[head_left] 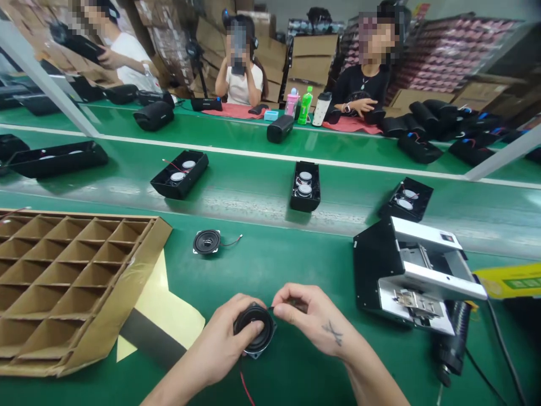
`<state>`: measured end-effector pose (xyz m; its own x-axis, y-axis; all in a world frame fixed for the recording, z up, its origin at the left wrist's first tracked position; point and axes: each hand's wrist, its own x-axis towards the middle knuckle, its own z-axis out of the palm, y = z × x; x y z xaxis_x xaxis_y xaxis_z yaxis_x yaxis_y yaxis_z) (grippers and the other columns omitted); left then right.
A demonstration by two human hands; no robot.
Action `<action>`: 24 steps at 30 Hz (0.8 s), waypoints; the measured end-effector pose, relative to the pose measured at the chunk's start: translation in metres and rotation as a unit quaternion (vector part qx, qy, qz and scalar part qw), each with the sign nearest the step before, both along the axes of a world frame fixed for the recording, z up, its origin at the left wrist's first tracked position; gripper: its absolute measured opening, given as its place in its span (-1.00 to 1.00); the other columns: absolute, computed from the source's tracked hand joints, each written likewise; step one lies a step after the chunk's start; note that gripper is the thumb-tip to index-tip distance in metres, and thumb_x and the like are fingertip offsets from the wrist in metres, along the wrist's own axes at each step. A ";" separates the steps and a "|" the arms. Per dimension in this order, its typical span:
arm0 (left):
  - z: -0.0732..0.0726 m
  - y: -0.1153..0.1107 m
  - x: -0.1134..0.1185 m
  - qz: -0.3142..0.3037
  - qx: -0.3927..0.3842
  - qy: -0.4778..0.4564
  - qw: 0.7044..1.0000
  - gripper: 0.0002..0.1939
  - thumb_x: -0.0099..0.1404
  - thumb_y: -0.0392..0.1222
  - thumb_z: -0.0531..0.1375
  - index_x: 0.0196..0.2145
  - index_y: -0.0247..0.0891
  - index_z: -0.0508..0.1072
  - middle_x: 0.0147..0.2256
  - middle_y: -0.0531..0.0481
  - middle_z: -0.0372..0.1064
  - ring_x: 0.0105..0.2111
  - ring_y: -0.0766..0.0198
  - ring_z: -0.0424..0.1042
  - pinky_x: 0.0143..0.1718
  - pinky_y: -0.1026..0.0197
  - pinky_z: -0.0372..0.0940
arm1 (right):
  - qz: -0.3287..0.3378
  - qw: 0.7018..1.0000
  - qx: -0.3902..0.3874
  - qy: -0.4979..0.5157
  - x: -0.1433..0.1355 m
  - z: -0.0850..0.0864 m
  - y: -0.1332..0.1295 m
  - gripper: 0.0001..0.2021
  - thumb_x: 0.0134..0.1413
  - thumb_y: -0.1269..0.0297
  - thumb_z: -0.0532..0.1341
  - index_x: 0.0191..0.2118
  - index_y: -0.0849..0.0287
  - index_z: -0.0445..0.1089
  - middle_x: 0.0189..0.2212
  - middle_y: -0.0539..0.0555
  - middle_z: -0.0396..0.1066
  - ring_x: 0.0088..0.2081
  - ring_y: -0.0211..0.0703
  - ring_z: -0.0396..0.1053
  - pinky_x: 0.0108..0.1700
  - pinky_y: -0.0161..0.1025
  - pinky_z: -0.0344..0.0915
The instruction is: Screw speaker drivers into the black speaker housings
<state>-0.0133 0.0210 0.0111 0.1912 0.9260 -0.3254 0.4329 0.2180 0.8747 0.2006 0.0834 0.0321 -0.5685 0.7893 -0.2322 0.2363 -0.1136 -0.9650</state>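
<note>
My left hand (222, 341) grips a round black speaker driver (265, 340), thumb across its cone and fingers behind its frame. A red wire (245, 388) hangs below the driver. Close to the driver's upper right edge, my right hand (310, 313) is closed in a pinch. Something small and dark shows at those fingertips, too little to name. Farther back on the green bench lies a second speaker driver (207, 242), cone up, with a short wire and a white plug stretched to its right.
At left is a cardboard divider tray (146, 248) beside yellow paper (180, 313). A metal-and-black machine (376, 276) and a power screwdriver (454, 344) occupy the right. Several open speaker housings (180, 175) stand along the belt; people sit across it.
</note>
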 end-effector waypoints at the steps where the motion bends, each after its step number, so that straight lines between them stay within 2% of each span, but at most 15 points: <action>1: 0.003 -0.001 -0.001 0.001 -0.013 -0.013 1.000 -0.80 0.40 -0.09 0.14 -0.14 -0.12 0.54 -0.13 0.01 0.49 -0.18 0.16 0.51 -0.17 0.20 0.39 | 0.005 1.000 0.011 -0.009 -0.001 0.000 -0.002 -0.85 0.25 0.23 0.33 -0.33 0.15 0.54 -0.38 -0.02 0.47 -0.35 -0.23 0.33 -0.27 -0.27 0.22; 5: 0.015 -0.004 -0.001 -0.007 -0.052 -0.040 0.998 -0.84 0.40 -0.08 0.19 -0.18 -0.14 0.54 -0.24 0.06 0.47 -0.23 0.20 0.44 -0.19 0.23 0.35 | 0.020 0.996 0.071 -0.049 -0.003 0.004 -0.009 -0.86 0.32 0.29 0.29 -0.28 0.09 0.60 -0.34 -0.03 0.48 -0.32 -0.23 0.35 -0.27 -0.28 0.19; 9: 0.025 -0.006 0.002 -0.020 -0.076 -0.041 0.996 -0.87 0.43 -0.09 0.20 -0.21 -0.14 0.52 -0.34 0.13 0.39 -0.33 0.26 0.30 -0.29 0.26 0.26 | 0.017 0.992 0.110 -0.060 -0.004 0.008 -0.012 -0.87 0.35 0.31 0.27 -0.21 0.05 0.59 -0.32 -0.05 0.51 -0.31 -0.25 0.39 -0.27 -0.30 0.23; 17: 0.027 -0.006 0.001 -0.038 -0.103 -0.065 0.992 -0.76 0.50 0.04 0.14 -0.18 -0.14 0.48 -0.26 0.09 0.43 -0.26 0.22 0.33 -0.28 0.23 0.25 | -0.007 0.991 0.126 -0.036 -0.007 0.003 -0.015 -0.90 0.31 0.33 0.30 -0.29 0.09 0.52 -0.37 -0.10 0.53 -0.33 -0.30 0.43 -0.25 -0.35 0.29; 24: 0.030 -0.004 0.002 -0.056 -0.090 -0.055 0.993 -0.76 0.53 0.02 0.11 -0.18 -0.14 0.48 -0.22 0.10 0.46 -0.23 0.22 0.36 -0.24 0.23 0.25 | -0.004 0.994 0.106 -0.034 -0.009 0.003 -0.013 -0.89 0.32 0.32 0.28 -0.29 0.10 0.52 -0.37 -0.10 0.54 -0.33 -0.32 0.43 -0.26 -0.36 0.30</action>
<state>-0.0113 0.0174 0.0411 0.3337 0.8260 -0.4542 0.3668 0.3300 0.8698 0.1920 0.0702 0.0349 -0.5509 0.8288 -0.0981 0.3021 0.0885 -0.9491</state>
